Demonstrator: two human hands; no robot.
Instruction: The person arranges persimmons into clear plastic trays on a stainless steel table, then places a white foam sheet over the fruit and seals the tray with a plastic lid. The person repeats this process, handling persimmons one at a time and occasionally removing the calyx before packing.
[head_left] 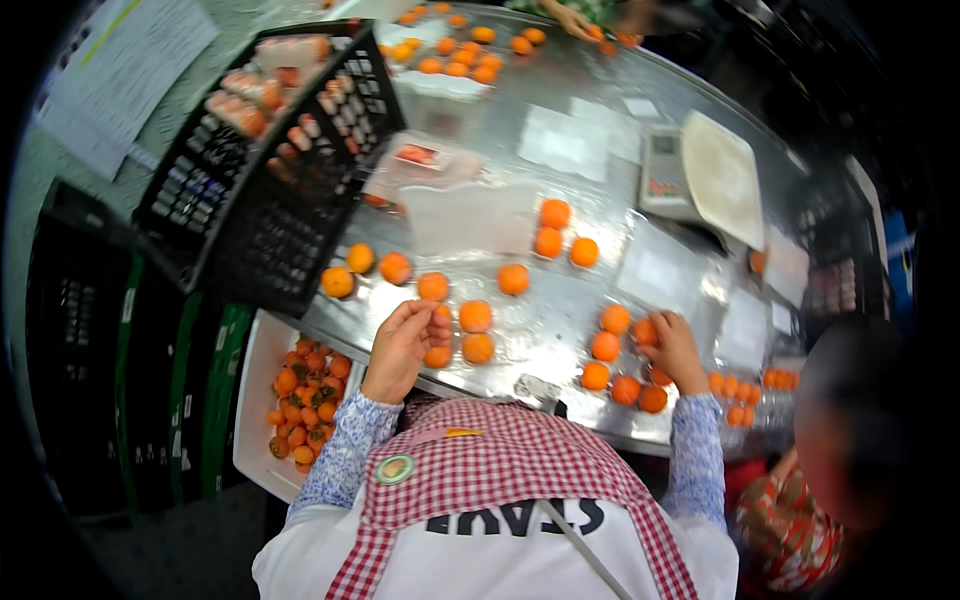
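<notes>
Several orange persimmons lie on the metal table [505, 335] in front of me, some in groups on clear plastic trays. My left hand [400, 345] is over the group left of centre, its fingers drawn together beside a persimmon [475, 316]. Whether anything is pinched between those fingertips, I cannot make out. On the right, my right hand [677, 350] has its fingers closed round a persimmon [643, 333] at the edge of another group. Beside that one sit more fruits, including a persimmon [605, 346]. A single persimmon [513, 279] rests between the two groups.
At left stands a black crate [280, 230] of packed fruit, with a white bin [255, 400] of loose persimmons below it. A scale [670, 180] stands at the back right. Another person's hand [572, 20] reaches in at the far edge; a person in a cap is close on my right.
</notes>
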